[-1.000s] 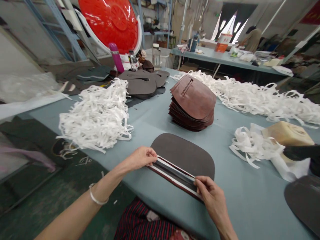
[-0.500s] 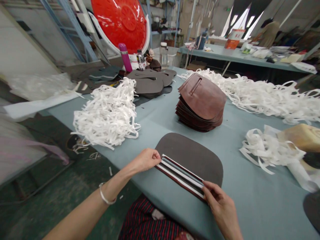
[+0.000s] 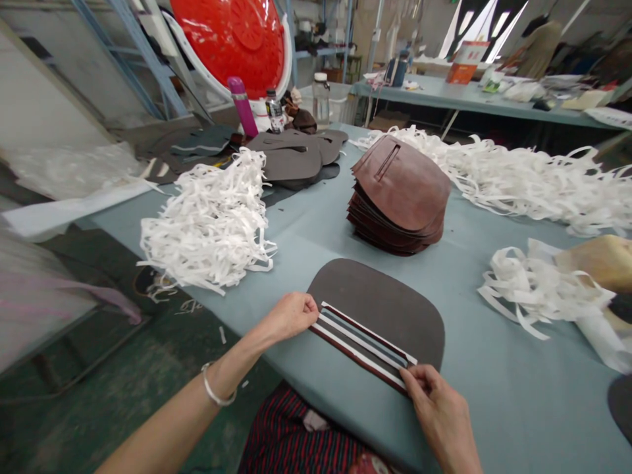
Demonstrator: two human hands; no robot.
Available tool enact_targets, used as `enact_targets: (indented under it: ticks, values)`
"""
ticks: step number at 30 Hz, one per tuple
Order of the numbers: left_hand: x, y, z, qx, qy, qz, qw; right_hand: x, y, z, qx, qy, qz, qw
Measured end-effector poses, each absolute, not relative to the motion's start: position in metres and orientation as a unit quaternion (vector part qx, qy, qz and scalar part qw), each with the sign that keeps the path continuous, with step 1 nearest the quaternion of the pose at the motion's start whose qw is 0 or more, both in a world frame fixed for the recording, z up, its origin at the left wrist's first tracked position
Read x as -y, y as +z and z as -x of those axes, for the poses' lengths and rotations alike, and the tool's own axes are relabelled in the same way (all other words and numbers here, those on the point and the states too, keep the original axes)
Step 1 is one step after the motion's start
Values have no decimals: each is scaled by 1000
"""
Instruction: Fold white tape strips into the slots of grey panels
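A dark brown oval leather piece (image 3: 380,306) lies flat on the grey-blue table (image 3: 494,395) in front of me. Its near edge is folded back around a slot lined with white tape strips (image 3: 363,343). My left hand (image 3: 291,315) pinches the left end of that folded edge, fingers closed. My right hand (image 3: 437,411) pinches the right end, fingers pressed together on it.
A stack of reddish-brown slotted leather pieces (image 3: 399,194) stands beyond. Heaps of white paper strips lie at the left (image 3: 212,224), far right (image 3: 518,178) and near right (image 3: 538,293). Dark pieces (image 3: 291,158), bottles (image 3: 241,105) and a red fan (image 3: 232,39) sit at the back.
Both hands keep hold of the folded edge. More white tape shows along the slot now. The view has shifted a little to the left.
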State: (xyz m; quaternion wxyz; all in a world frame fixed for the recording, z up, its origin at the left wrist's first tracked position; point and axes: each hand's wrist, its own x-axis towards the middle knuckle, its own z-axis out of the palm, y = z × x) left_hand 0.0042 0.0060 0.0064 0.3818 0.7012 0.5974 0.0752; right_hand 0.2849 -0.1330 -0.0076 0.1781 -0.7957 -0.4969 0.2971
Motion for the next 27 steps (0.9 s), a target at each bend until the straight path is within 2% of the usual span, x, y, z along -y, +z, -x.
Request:
enact_targets:
  ticks: [10,19,27]
  values:
    - [1,5,-13,-632,61,-707,311,133,-12,-289,499,315,787,178]
    - [37,-2,-25,-510,127,-849,57,134,2,-289,468,325,790,227]
    - [61,-3,-20,-444,65,-894,-4,134,3,-289,453,327,791,248]
